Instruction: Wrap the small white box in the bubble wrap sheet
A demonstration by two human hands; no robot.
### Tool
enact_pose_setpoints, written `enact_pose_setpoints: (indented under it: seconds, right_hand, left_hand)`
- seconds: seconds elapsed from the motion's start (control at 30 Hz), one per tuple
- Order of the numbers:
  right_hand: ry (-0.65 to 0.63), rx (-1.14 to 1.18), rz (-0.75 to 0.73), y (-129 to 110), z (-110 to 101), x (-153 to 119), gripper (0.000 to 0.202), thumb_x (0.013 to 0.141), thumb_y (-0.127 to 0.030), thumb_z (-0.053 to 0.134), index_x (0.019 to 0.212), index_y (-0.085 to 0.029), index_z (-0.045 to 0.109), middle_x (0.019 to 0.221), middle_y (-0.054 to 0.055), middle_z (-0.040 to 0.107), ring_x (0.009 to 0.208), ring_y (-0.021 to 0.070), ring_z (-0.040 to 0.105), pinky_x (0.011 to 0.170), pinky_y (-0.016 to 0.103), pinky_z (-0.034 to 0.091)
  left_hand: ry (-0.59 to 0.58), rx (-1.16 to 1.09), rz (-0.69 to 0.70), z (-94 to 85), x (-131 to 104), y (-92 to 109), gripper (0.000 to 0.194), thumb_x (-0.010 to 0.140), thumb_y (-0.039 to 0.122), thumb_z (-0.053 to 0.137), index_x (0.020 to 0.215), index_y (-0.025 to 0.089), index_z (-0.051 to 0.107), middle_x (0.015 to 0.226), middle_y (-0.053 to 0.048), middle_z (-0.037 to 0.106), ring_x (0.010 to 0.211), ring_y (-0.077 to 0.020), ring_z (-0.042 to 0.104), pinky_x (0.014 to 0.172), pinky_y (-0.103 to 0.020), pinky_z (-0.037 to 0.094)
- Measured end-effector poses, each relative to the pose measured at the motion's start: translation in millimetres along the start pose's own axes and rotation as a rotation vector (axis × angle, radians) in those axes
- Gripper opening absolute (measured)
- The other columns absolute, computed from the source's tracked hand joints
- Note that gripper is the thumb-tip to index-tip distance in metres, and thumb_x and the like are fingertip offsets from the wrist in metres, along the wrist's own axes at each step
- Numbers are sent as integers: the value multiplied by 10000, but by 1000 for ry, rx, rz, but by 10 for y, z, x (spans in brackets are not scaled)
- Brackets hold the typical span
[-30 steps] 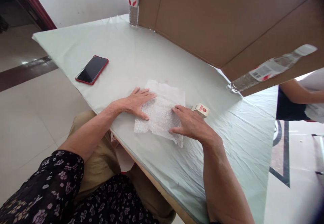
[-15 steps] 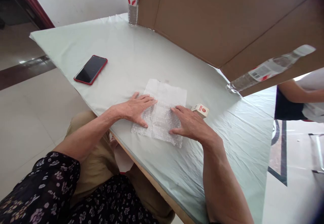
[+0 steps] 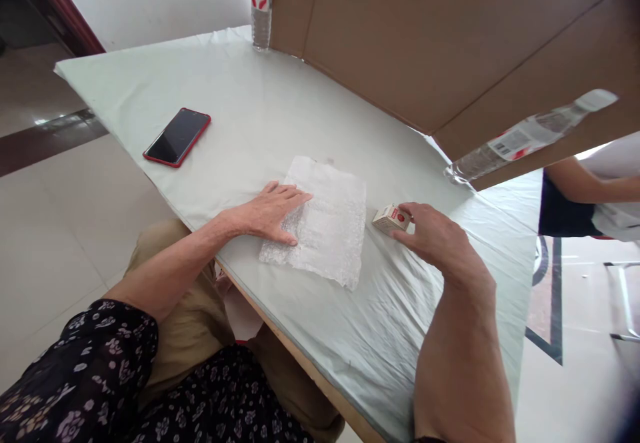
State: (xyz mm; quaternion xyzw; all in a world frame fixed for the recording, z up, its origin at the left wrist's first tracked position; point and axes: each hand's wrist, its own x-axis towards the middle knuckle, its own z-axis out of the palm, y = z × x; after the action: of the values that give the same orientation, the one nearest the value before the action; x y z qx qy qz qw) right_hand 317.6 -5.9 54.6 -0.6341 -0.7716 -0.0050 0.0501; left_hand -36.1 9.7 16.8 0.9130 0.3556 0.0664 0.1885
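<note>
On the desk (image 3: pixel 225 96): a bubble wrap sheet (image 3: pixel 333 219) lies spread out flat near the front edge, its right half now uncovered.
Right hand (image 3: pixel 431 233): has left the sheet, where it lay half a second ago, and is now at the small printed carton (image 3: pixel 388 220), thumb along the near side and fingers at the far side. Whether the grip is firmly closed, I cannot tell.
Small printed carton: sits just to the right of the sheet, apart from it, seemingly resting on the cloth; its red-marked face shows.
Left hand (image 3: pixel 274 215): stays palm down with fingers spread on the sheet's left side, holding nothing between them.
Both hands: well apart, with the sheet's bare part and the carton between them.
What the change means: the work, as I judge it, has passed from smoothing the sheet to handling the carton, while the left hand steadies the wrap.
Smartphone (image 3: pixel 178 137): lies in its red case to the left, untouched.
Cardboard panel (image 3: pixel 400 36): stands behind, with one clear plastic bottle (image 3: pixel 261 6) at its left end.
</note>
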Motion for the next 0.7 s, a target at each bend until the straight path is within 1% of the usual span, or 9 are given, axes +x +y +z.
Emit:
enact_pose_setpoints:
  seconds: [0.03,0.1,0.2,0.3,0.4,0.47,0.53,0.6,0.7]
  right_hand:
    - [2,19,17,-16,-6,10,284,818,-522,609,932,-267,663,867,105,707,725,291,631,602,446,499]
    - [19,94,42,-123,-60,22,256,831,-500,597,910,-264,659,864,93,715,728,280,642,632,445,506]
    - [76,272,20,-444,-159,21,263,827,-453,619,989,-249,660,951,90,729,826,278,675,745,451,526]
    - [152,408,-101,-820,-135,27,279,831,-378,628,1072,-239,645,1053,94,721,916,264,676,840,435,525]
    - [92,425,-249,-1063,12,48,273,836,-289,611,1104,-240,635,1100,91,713,988,270,660,892,439,507]
    - [40,403,-283,-1112,107,60,289,835,-249,598,1122,-241,632,1113,94,707,1011,280,654,895,446,501]
    - [16,408,-290,-1097,162,63,324,838,-242,595,1161,-249,622,1156,98,695,1048,290,648,911,458,496]
    - [10,445,-287,-1062,174,59,357,840,-259,601,1197,-256,605,1200,100,682,1074,291,646,923,465,497]
    - [-7,503,-282,-1040,161,49,334,844,-255,595,1178,-248,599,1189,93,684,1014,260,665,884,432,516]
  left_hand:
    - [0,0,-3,8,5,-5,895,797,580,636,1531,224,268,1556,-162,408,1473,-351,307,1196,-530,190]
    - [2,-2,-11,18,10,-12,934,789,597,634,1545,216,238,1559,-173,397,1473,-357,304,1197,-527,187]
    - [6,-1,-13,26,13,-19,977,778,606,642,1553,194,211,1541,-188,409,1457,-357,329,1197,-516,187]
    - [16,-1,-14,31,13,-21,998,773,611,647,1555,190,194,1526,-191,424,1444,-360,347,1189,-516,198]
    - [34,-4,-19,33,11,-19,1015,756,617,663,1551,195,193,1520,-189,431,1425,-358,374,1178,-517,217]
    - [42,-6,-12,31,10,-14,1015,753,615,668,1547,189,200,1515,-190,437,1416,-351,387,1176,-511,222]
    - [42,-10,-3,26,10,-10,1008,755,612,667,1545,186,207,1513,-189,442,1411,-348,394,1177,-512,219]
    - [36,-10,-4,21,13,-7,1008,749,613,671,1544,192,216,1515,-189,442,1410,-354,394,1176,-518,222]
    - [23,-5,-20,17,17,-7,1019,740,614,678,1544,182,225,1518,-198,437,1416,-364,382,1175,-526,224]
